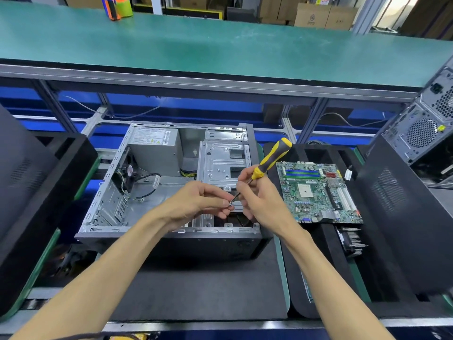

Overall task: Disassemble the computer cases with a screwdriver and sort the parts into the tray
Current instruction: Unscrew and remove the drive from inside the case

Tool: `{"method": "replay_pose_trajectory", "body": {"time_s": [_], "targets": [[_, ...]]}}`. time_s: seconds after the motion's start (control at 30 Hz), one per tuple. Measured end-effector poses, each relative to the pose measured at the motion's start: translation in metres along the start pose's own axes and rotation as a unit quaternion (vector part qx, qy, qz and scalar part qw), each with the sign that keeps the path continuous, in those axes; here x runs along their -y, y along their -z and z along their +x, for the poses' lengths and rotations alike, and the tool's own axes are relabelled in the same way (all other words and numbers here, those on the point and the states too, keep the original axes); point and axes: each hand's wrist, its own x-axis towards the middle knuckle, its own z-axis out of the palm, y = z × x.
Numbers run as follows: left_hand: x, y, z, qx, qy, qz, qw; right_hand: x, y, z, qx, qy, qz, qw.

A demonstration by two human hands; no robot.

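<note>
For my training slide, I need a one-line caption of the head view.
Right hand holds a screwdriver while left hand pinches a screw off its tip, above the open computer case.

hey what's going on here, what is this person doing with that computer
A person is taking apart an open computer case lying on its side on a bench. The right hand grips a yellow-and-black screwdriver, and the left hand pinches a small screw at its tip, above the case. The motherboard is already out, lying on the black tray to the right; the power supply is still inside.
</note>
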Motion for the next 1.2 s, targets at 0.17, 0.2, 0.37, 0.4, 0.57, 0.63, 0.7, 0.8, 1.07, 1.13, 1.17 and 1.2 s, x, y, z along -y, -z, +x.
{"method": "replay_pose_trajectory", "body": {"time_s": [0.17, 0.2, 0.37, 0.4, 0.57, 0.63, 0.7, 0.8, 1.07, 1.13, 1.17, 1.2], "targets": [[0.000, 0.007, 0.008, -0.045, -0.011, 0.029, 0.999, 0.000, -0.001, 0.006, -0.032, 0.001, 0.024, 0.999], [0.000, 0.010, 0.011, -0.071, -0.016, 0.075, 0.995, -0.002, 0.001, 0.007, -0.048, -0.002, 0.033, 0.998], [-0.004, 0.020, 0.031, -0.250, -0.088, 0.376, 0.888, -0.013, 0.018, 0.009, -0.089, -0.019, 0.036, 0.995], [-0.004, 0.019, 0.036, -0.269, -0.115, 0.427, 0.856, -0.015, 0.022, 0.010, -0.096, -0.022, 0.029, 0.995], [-0.006, 0.015, 0.057, -0.280, -0.182, 0.515, 0.789, -0.020, 0.042, 0.013, -0.107, -0.038, 0.006, 0.993], [-0.006, 0.014, 0.061, -0.269, -0.187, 0.539, 0.776, -0.021, 0.048, 0.013, -0.098, -0.041, 0.000, 0.994], [-0.006, 0.014, 0.065, -0.256, -0.177, 0.561, 0.767, -0.023, 0.051, 0.013, -0.090, -0.045, -0.001, 0.995], [-0.009, 0.013, 0.069, -0.245, -0.165, 0.578, 0.761, -0.024, 0.052, 0.013, -0.073, -0.045, -0.020, 0.996], [-0.012, 0.018, 0.071, -0.230, -0.157, 0.569, 0.774, -0.028, 0.044, 0.015, -0.060, -0.037, -0.031, 0.997], [-0.012, 0.021, 0.073, -0.185, -0.151, 0.580, 0.779, -0.029, 0.042, 0.016, -0.067, -0.037, -0.019, 0.997], [-0.012, 0.022, 0.075, -0.160, -0.148, 0.585, 0.781, -0.030, 0.041, 0.016, -0.070, -0.038, -0.013, 0.997], [-0.012, 0.021, 0.077, -0.140, -0.145, 0.589, 0.783, -0.031, 0.040, 0.017, -0.072, -0.039, -0.010, 0.997]]}}
